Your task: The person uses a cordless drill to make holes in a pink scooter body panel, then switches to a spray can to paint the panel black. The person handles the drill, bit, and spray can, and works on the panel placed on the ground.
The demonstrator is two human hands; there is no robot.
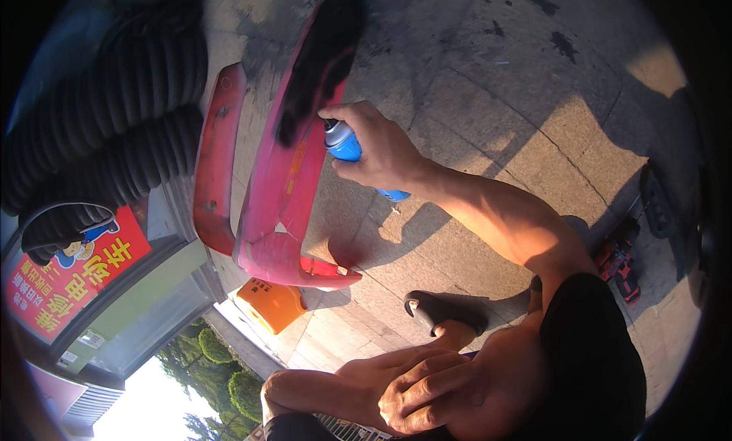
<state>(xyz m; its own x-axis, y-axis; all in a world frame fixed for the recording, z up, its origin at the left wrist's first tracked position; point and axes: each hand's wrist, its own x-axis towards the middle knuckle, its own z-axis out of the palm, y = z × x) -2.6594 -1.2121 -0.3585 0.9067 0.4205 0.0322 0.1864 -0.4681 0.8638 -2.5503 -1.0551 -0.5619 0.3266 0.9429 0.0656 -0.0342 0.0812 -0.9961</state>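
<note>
The right hand (pixel 377 147) is wrapped around a blue metal spray can (pixel 345 145), the fingers curled tight on its body and the forefinger lying over the cap, where the nozzle seems to be. Just beyond those fingertips stands a long red plastic body panel (pixel 286 181), propped on the stone paving (pixel 488 113); its upper end is already coated black, the rest still red. A narrower red plastic strip (pixel 216 159) leans beside it, farther from the fingers. The left hand (pixel 415 391) rests on the person's knee, fingers loosely together, gripping nothing. The step in hand looks like spraying black over the panel. The next move probably calls for a steady sweep down the red part, nozzle held apart from it.
</note>
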